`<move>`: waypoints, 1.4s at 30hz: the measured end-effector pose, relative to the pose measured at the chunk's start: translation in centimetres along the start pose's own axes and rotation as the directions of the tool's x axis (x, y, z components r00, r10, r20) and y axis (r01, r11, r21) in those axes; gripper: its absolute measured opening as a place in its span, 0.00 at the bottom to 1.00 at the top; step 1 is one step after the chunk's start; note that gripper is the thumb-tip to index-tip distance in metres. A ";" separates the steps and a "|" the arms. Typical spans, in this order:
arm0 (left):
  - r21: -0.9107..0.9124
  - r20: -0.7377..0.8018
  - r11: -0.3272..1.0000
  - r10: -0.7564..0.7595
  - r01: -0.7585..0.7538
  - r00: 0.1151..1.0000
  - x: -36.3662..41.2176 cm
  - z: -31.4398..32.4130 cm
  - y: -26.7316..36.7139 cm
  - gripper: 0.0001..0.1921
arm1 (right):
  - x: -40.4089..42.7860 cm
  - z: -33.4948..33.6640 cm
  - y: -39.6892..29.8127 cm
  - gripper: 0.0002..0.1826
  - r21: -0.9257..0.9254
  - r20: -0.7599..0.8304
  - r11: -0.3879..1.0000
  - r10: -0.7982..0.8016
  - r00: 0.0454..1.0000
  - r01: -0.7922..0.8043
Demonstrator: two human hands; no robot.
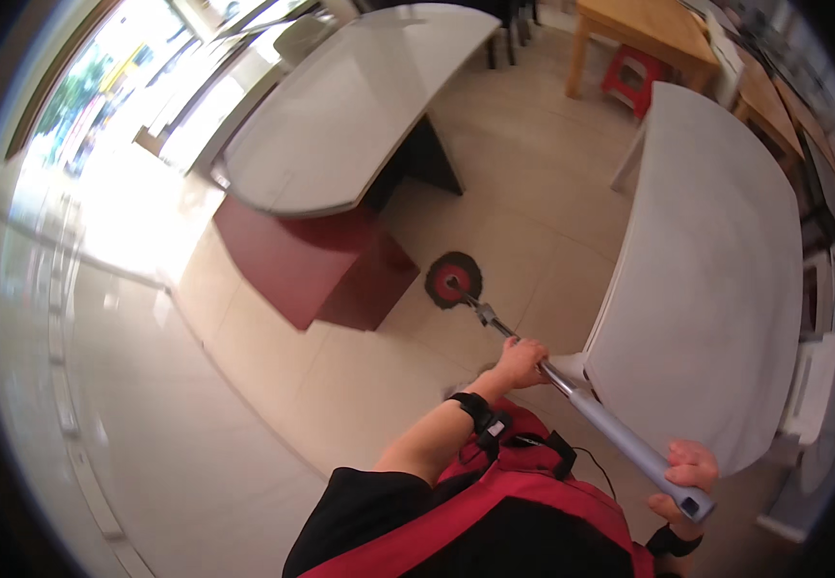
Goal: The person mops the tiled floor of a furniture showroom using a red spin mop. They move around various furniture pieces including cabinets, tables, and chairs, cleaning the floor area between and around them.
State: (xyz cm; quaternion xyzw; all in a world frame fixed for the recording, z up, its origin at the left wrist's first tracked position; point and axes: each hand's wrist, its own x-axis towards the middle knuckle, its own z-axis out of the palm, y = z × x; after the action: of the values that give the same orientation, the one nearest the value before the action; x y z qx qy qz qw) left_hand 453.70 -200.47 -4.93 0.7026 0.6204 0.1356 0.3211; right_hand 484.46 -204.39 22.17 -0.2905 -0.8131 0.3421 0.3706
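Observation:
A spin mop's metal pole [560,378] slants across the space before me. My left hand [524,363] is wrapped around the pole's middle. Higher up, my right hand [692,466] grips the grey handle sleeve [623,437] close to its end, which has a hole in it. The round mop head [469,274], red in the centre with a dark fringe, lies on the beige tiled floor [417,368]. It sits just right of a dark red cabinet [374,292]. Black bands circle both wrists.
A long white-topped table [338,108] reaches over the cabinet. On the right, a pale curved table [714,274] stands close to the pole. A red plastic stool [633,79] is under a wooden table [645,25] at the back. Glass panels [136,376] line the left.

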 end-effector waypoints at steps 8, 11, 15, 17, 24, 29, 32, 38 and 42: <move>-0.193 -0.087 0.979 -0.077 0.059 0.993 -9.0 7.9 7.2 0.22 | -7.2 -5.8 0.6 0.23 0.367 -0.017 0.923 0.133 0.991 -0.117; -0.218 -0.104 0.957 -0.220 0.194 0.970 -13.4 9.3 6.4 0.22 | -8.8 -4.3 1.3 0.23 0.251 0.170 0.966 0.019 0.985 -0.062; -0.218 -0.179 0.903 -0.409 0.369 0.895 -20.7 10.8 3.7 0.21 | -10.5 0.4 2.3 0.19 0.342 0.165 0.940 -0.055 0.985 -0.005; -0.289 -0.194 0.854 -0.495 0.433 0.847 -24.8 11.4 1.3 0.20 | -10.4 4.0 2.4 0.19 0.358 0.255 0.933 -0.132 0.958 0.033; -0.519 -0.370 0.601 -0.799 0.608 0.474 -39.9 14.5 -4.5 0.21 | -8.9 18.9 -3.8 0.22 0.560 0.432 0.824 -0.385 0.816 0.092; -0.599 -0.398 0.488 -0.869 0.634 0.293 -46.8 13.6 -1.2 0.19 | -5.9 20.9 -11.1 0.21 0.507 0.539 0.846 -0.459 0.706 0.163; -0.593 -0.431 0.536 -0.842 0.601 0.325 -47.9 13.1 2.5 0.17 | -3.0 21.3 -15.2 0.22 0.677 0.483 0.735 -0.418 0.769 -0.026; -0.691 -0.558 0.617 -0.786 0.376 0.265 -47.9 16.1 5.1 0.14 | 1.3 25.1 -14.8 0.23 0.798 0.592 0.436 -0.440 0.675 -0.416; -0.655 -0.575 0.606 -0.787 0.452 0.223 -48.2 17.2 3.1 0.16 | 0.9 25.6 -8.0 0.25 0.761 0.640 0.466 -0.423 0.642 -0.451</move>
State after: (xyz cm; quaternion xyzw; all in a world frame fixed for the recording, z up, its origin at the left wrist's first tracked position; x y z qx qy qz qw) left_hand 456.99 -251.62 -6.01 0.1616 0.8858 0.4147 0.1318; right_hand 461.69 -217.22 16.18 0.1123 -0.5827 0.8011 0.0786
